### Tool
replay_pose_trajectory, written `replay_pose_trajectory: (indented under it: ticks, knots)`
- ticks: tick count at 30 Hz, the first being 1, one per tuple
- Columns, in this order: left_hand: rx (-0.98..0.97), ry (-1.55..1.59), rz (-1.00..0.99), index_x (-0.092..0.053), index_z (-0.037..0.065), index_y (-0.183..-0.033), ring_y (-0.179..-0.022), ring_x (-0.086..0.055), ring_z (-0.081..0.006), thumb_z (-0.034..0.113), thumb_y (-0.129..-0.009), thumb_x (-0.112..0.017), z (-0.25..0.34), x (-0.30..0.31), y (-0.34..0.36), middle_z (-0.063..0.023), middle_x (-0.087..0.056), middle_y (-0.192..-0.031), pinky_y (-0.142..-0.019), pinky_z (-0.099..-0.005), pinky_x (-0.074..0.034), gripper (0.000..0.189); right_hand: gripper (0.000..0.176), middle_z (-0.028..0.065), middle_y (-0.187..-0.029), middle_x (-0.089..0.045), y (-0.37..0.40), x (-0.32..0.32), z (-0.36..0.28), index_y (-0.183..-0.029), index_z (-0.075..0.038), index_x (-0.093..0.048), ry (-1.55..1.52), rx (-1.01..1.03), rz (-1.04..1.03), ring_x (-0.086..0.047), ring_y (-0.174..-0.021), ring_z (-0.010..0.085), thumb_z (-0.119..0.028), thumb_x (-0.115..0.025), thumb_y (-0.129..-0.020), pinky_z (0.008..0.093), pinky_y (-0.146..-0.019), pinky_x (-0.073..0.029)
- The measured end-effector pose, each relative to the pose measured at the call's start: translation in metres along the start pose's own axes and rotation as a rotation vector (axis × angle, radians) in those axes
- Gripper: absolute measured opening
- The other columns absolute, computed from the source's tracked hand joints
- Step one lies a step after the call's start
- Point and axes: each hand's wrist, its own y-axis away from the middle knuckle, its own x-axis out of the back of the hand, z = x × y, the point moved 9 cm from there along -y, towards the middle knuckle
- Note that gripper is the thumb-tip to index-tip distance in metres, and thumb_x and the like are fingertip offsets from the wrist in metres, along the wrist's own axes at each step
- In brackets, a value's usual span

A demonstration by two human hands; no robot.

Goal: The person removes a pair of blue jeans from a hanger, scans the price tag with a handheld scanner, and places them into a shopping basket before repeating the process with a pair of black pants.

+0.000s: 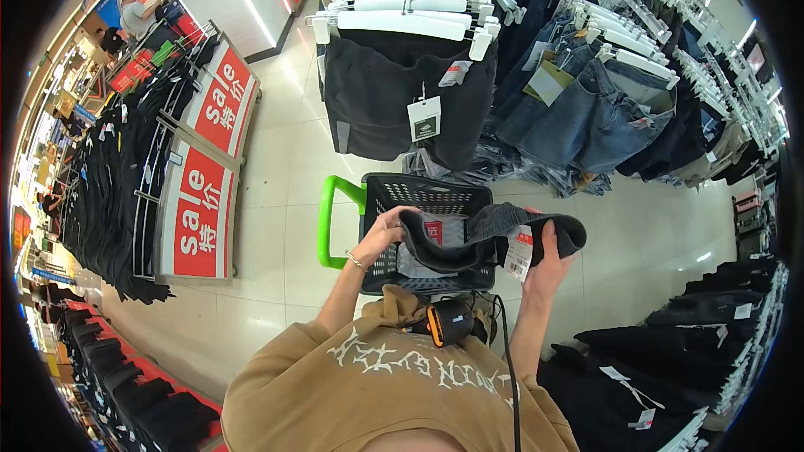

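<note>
A dark grey pair of trousers (452, 258) is stretched between my hands above a black shopping basket with a green handle (328, 222). My left hand (385, 230) grips one end of the waistband. At the other end, my right hand (548, 264) is closed on the cloth, its thumb beside a white and red price tag (518, 253). Inside the basket, below the trousers, lies something in clear plastic with a red label (433, 232). An orange and black handheld device (444, 323) hangs at my chest, with a black cable running down beside it.
Ahead, dark trousers (377, 92) hang from white hangers (402, 25). Jeans (586, 113) fill the rack to the right. A rack with red sale signs (201, 213) stands on the left. Black garments (628, 368) hang at the lower right. A person (136, 15) is far back left.
</note>
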Motion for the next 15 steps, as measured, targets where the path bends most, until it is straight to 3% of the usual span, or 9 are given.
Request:
replay_pose_trajectory:
  ticks: [2, 3, 4, 6, 7, 12, 14, 15]
  knots:
    - [0.051, -0.072, -0.014, -0.049, 0.003, -0.125, -0.098, -0.061, -0.0135, -0.002, -0.081, -0.041, 0.01, -0.019, 0.004, -0.013, -0.063, -0.11, -0.075, -0.0231, -0.049, 0.045, 0.02, 0.0192, -0.102, -0.064, 0.0, -0.008, -0.001, -0.102, 0.004, -0.057, 0.029, 0.01, 0.036, -0.064, -0.085, 0.0236, -0.007, -0.063, -0.087, 0.0351, -0.076, -0.053]
    - [-0.023, -0.104, -0.05, -0.048, 0.003, -0.126, -0.1, -0.061, -0.017, 0.021, -0.092, -0.042, 0.011, -0.027, 0.004, -0.0152, -0.063, -0.109, -0.077, -0.026, -0.05, 0.039, 0.019, 0.0165, -0.098, -0.065, 0.0, -0.005, -0.003, -0.102, 0.003, -0.057, 0.015, 0.042, 0.117, -0.064, -0.083, 0.0223, -0.007, -0.063, -0.087, 0.0341, -0.074, -0.053]
    - [-0.022, -0.103, -0.05, -0.048, 0.003, -0.126, -0.1, -0.061, -0.017, 0.021, -0.092, -0.042, 0.008, -0.028, 0.005, -0.0152, -0.063, -0.109, -0.077, -0.026, -0.05, 0.039, 0.018, 0.0137, -0.095, -0.065, 0.001, -0.001, -0.006, -0.102, 0.003, -0.058, 0.002, 0.074, 0.2, -0.065, -0.08, 0.021, -0.007, -0.062, -0.088, 0.033, -0.072, -0.053]
    - [-0.081, 0.358, -0.267, -0.051, 0.002, -0.122, -0.096, -0.061, -0.0144, 0.035, -0.092, -0.044, 0.012, -0.05, 0.01, -0.0075, -0.061, -0.109, -0.086, -0.0285, -0.047, 0.045, 0.016, 0.0098, -0.091, -0.064, 0.0, -0.003, -0.006, -0.101, 0.002, -0.058, 0.003, 0.055, 0.234, -0.065, -0.079, 0.0193, -0.006, -0.061, -0.088, 0.0315, -0.069, -0.054]
    - [-0.088, 0.362, -0.208, -0.051, 0.001, -0.122, -0.096, -0.059, -0.0151, 0.046, -0.094, -0.036, 0.026, -0.062, 0.017, -0.0079, -0.061, -0.108, -0.089, -0.0299, -0.045, 0.055, 0.015, 0.0102, -0.091, -0.064, 0.0, 0.001, -0.006, -0.101, 0.002, -0.058, 0.013, 0.052, 0.266, -0.065, -0.079, 0.0193, -0.006, -0.061, -0.088, 0.0316, -0.068, -0.054]
    - [-0.193, 0.312, -0.105, -0.055, 0.0, -0.118, -0.096, -0.057, -0.0126, 0.045, -0.094, -0.044, 0.03, -0.054, 0.013, -0.0068, -0.062, -0.106, -0.091, -0.027, -0.043, 0.052, 0.015, 0.0108, -0.091, -0.064, 0.002, 0.012, -0.003, -0.101, 0.002, -0.058, 0.037, 0.052, 0.313, -0.065, -0.076, 0.0196, -0.005, -0.061, -0.088, 0.032, -0.066, -0.055]
    - [-0.093, -0.04, -0.004, -0.057, 0.001, -0.114, -0.096, -0.061, -0.0155, 0.047, -0.088, -0.054, 0.019, -0.041, 0.008, -0.0097, -0.064, -0.101, -0.088, -0.0298, -0.047, 0.052, 0.015, 0.0108, -0.091, -0.064, 0.004, 0.013, -0.003, -0.1, 0.002, -0.058, 0.04, 0.055, 0.333, -0.065, -0.076, 0.0197, -0.005, -0.061, -0.088, 0.0317, -0.066, -0.055]
    - [-0.093, -0.016, -0.031, -0.06, 0.002, -0.109, -0.092, -0.06, -0.012, 0.042, -0.083, -0.065, 0.037, -0.047, 0.011, -0.0053, -0.065, -0.095, -0.087, -0.0258, -0.045, 0.048, 0.015, 0.0108, -0.091, -0.064, 0.004, 0.015, -0.003, -0.1, 0.002, -0.058, 0.04, 0.059, 0.351, -0.065, -0.075, 0.0198, -0.005, -0.061, -0.088, 0.0314, -0.066, -0.054]
